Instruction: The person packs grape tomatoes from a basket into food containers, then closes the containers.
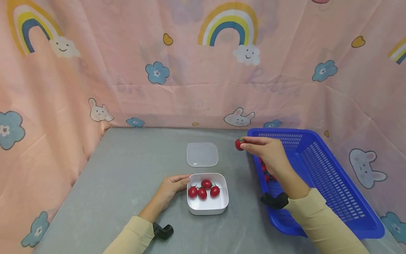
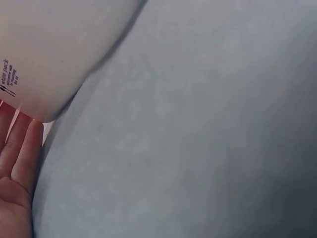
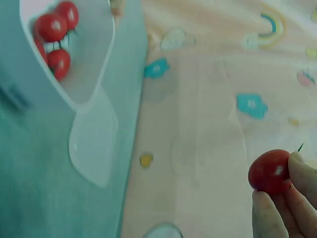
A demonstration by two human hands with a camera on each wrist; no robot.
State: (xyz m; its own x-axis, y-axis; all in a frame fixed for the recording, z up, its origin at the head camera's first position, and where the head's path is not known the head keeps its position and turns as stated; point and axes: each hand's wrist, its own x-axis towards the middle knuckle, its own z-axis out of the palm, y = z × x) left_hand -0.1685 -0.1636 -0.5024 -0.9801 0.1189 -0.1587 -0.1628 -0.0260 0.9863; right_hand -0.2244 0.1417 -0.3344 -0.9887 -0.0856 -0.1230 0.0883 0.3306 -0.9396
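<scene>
A white square box [image 1: 207, 208] stands on the table with several red cherry tomatoes [image 1: 202, 193] inside, some with thin green stems. My left hand [image 1: 169, 188] touches the box's left side, its fingers nearly straight; the left wrist view shows fingertips against the printed wall [image 2: 54, 54]. Above the left rim of the blue basket, my right hand [image 1: 268, 151] pinches one cherry tomato [image 1: 239, 144] between thumb and fingers. That tomato [image 3: 270, 172] also shows in the right wrist view, with a bit of green stem. More red tomatoes [image 1: 264, 168] lie in the basket, partly hidden by the right hand.
The blue plastic basket [image 1: 336, 158] with slotted walls takes up the table's right side. A translucent lid [image 1: 202, 155] lies flat behind the white box. Behind the grey table [image 1: 133, 158] hangs a pink patterned cloth [image 1: 190, 95], which also covers both sides.
</scene>
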